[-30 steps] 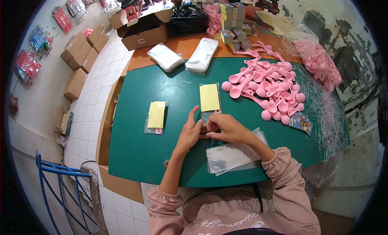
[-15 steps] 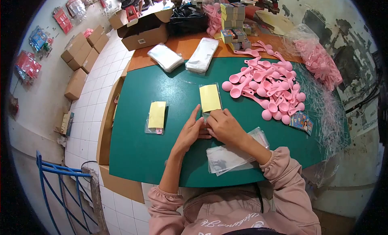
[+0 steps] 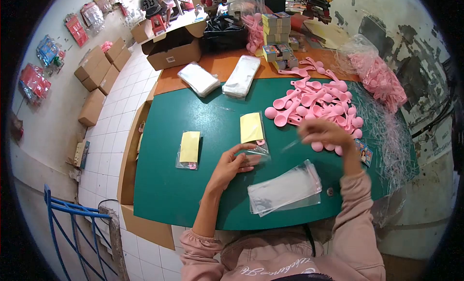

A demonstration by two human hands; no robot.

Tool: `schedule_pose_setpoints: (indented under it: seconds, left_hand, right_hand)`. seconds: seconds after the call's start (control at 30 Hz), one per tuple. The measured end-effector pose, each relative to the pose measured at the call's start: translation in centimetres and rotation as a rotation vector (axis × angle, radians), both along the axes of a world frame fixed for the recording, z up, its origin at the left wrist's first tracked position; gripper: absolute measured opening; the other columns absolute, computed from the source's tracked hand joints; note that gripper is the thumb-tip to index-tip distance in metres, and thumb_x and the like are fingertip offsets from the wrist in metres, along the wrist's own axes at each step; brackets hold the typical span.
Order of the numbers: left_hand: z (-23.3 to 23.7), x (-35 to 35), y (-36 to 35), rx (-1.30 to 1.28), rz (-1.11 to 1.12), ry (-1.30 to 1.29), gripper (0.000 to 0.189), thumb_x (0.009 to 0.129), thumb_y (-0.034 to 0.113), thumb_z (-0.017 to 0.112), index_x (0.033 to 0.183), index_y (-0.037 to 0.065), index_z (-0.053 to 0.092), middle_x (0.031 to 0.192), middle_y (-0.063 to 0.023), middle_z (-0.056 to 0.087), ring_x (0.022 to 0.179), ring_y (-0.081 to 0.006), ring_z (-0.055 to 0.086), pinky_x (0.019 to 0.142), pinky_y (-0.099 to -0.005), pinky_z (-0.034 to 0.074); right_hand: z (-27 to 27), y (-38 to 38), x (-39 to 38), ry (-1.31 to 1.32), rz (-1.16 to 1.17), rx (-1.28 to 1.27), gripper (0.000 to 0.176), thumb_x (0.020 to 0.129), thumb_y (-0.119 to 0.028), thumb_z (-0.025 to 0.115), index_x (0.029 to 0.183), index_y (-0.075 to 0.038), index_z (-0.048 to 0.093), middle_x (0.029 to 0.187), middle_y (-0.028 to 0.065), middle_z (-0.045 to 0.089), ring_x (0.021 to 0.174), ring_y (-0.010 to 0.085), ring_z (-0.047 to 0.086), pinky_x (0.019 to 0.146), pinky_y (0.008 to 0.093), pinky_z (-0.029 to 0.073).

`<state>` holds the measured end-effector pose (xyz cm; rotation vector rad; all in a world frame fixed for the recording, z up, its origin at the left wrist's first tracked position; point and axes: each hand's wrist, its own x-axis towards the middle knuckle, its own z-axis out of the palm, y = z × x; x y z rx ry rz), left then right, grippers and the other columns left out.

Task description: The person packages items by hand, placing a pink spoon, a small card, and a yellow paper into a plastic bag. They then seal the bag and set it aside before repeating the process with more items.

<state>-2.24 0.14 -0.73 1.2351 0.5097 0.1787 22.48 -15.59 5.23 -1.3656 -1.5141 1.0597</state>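
My left hand point(image 3: 234, 165) rests at the lower end of a clear plastic bag point(image 3: 261, 154), fingers stretched out and touching its flap. Inside that bag are a yellow card point(image 3: 251, 127) and a pink measuring spoon point(image 3: 261, 142), mostly covered by the card. My right hand point(image 3: 325, 133), smeared by motion, is raised in front of the pink spoon pile with its fingers pinched. A thin clear strip point(image 3: 291, 145) trails from them, blurred. To the left lies another bag with a yellow card point(image 3: 190, 146) and a bit of pink at its bottom.
Loose clear bags point(image 3: 285, 189) lie near the front edge. Pink measuring spoons point(image 3: 316, 99) are heaped at right, beside printed cards point(image 3: 363, 153) and crumpled plastic point(image 3: 386, 136). Bag stacks point(image 3: 241, 75), card bundles point(image 3: 276, 27) and an open carton point(image 3: 174, 51) stand behind. A person point(image 3: 153, 7) sits far back.
My right hand has left the bag and swung right and up, a thin strip with it. My left hand stays at the bag's lower end, where the flap now shows.
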Motion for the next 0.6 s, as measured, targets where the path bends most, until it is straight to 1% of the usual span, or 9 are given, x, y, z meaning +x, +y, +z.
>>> schedule_pose_setpoints:
  seconds: [0.07, 0.1, 0.23, 0.27, 0.3, 0.33, 0.37, 0.53, 0.6]
  left_hand:
    - [0.4, 0.1, 0.0, 0.001, 0.002, 0.026, 0.029, 0.091, 0.007, 0.035, 0.116, 0.004, 0.049, 0.103, -0.0102, 0.06, 0.09, -0.0146, 0.06, 0.077, -0.0233, 0.05]
    - [0.6, 0.1, 0.0, 0.001, 0.012, 0.053, 0.028, 0.091, 0.007, 0.034, 0.111, 0.002, 0.054, 0.102, -0.0071, 0.06, 0.092, -0.0138, 0.059, 0.078, -0.0231, 0.049]
    - [-0.4, 0.6, 0.0, 0.028, 0.034, 0.016, 0.029, 0.091, 0.007, 0.034, 0.111, -0.001, 0.053, 0.106, -0.0104, 0.059, 0.091, -0.0144, 0.06, 0.078, -0.0233, 0.049]
    - [0.2, 0.8, -0.1, -0.02, 0.038, -0.001, 0.028, 0.091, 0.007, 0.035, 0.11, 0.0, 0.054, 0.105, -0.0085, 0.059, 0.091, -0.0122, 0.059, 0.078, -0.022, 0.049]
    - [0.6, 1.2, -0.1, -0.064, 0.038, -0.018, 0.028, 0.091, 0.008, 0.036, 0.109, 0.0, 0.056, 0.104, -0.0066, 0.06, 0.092, -0.0101, 0.057, 0.078, -0.0207, 0.048]
    - [0.5, 1.4, 0.0, -0.085, 0.034, -0.058, 0.029, 0.091, 0.008, 0.036, 0.113, 0.0, 0.053, 0.104, -0.0068, 0.06, 0.092, -0.0102, 0.058, 0.078, -0.0204, 0.048]
    - [0.7, 1.6, 0.1, -0.08, 0.026, -0.056, 0.029, 0.091, 0.008, 0.036, 0.113, 0.0, 0.053, 0.104, -0.0068, 0.06, 0.092, -0.0102, 0.058, 0.078, -0.0204, 0.048]
    - [0.8, 0.3, 1.2, -0.17, 0.011, -0.096, 0.03, 0.091, 0.008, 0.038, 0.119, 0.0, 0.048, 0.099, -0.009, 0.06, 0.091, -0.0139, 0.06, 0.076, -0.0243, 0.051]
    - [1.1, 0.5, 1.5, -0.156, -0.027, -0.097, 0.031, 0.091, 0.007, 0.039, 0.12, 0.002, 0.046, 0.097, -0.0091, 0.06, 0.091, -0.0151, 0.06, 0.075, -0.025, 0.051]
  right_hand:
    - [0.6, -2.2, 6.6, -0.16, -0.442, -0.113, 0.01, 0.078, -0.008, 0.057, 0.086, -0.002, 0.055, 0.088, 0.0036, 0.054, 0.086, 0.0098, 0.051, 0.073, 0.0241, 0.042]
    - [0.7, -2.6, 6.9, -0.167, -0.444, -0.109, 0.01, 0.078, -0.008, 0.057, 0.086, -0.002, 0.055, 0.088, 0.0036, 0.054, 0.086, 0.0098, 0.051, 0.073, 0.0241, 0.042]
    - [0.5, -4.4, 7.2, -1.036, -1.076, 0.065, 0.03, 0.073, 0.001, 0.051, 0.102, -0.001, 0.054, 0.104, 0.0138, 0.057, 0.098, 0.0281, 0.053, 0.084, 0.0323, 0.041]
    - [-1.2, -2.6, 6.4, -0.7, -0.806, 0.411, 0.037, 0.072, -0.001, 0.054, 0.108, -0.003, 0.052, 0.104, 0.0151, 0.055, 0.101, 0.0301, 0.051, 0.09, 0.0348, 0.038]
    - [-6.1, -1.1, 5.8, -0.437, -0.674, 0.277, 0.05, 0.068, -0.005, 0.061, 0.116, -0.005, 0.046, 0.11, 0.0153, 0.05, 0.104, 0.0295, 0.048, 0.092, 0.0345, 0.037]
    - [-2.8, 0.8, 0.0, -0.63, -0.346, 0.585, 0.059, 0.066, -0.007, 0.066, 0.119, -0.006, 0.04, 0.117, 0.0144, 0.043, 0.107, 0.0296, 0.045, 0.092, 0.0331, 0.036]
    - [-3.1, 1.9, -2.7, -0.812, -0.282, 0.417, 0.064, 0.064, -0.013, 0.071, 0.119, -0.004, 0.038, 0.116, 0.0134, 0.041, 0.104, 0.032, 0.046, 0.086, 0.0352, 0.04]
    - [-6.1, 4.7, -6.1, -0.351, -0.418, 0.363, 0.025, 0.071, -0.009, 0.065, 0.092, -0.003, 0.053, 0.092, 0.0102, 0.046, 0.085, 0.0235, 0.052, 0.074, 0.0322, 0.043]
    - [-5.8, 4.0, -6.0, -0.276, -0.429, 0.333, 0.018, 0.073, -0.007, 0.063, 0.087, -0.002, 0.054, 0.088, 0.0092, 0.046, 0.079, 0.0206, 0.053, 0.07, 0.0306, 0.044]
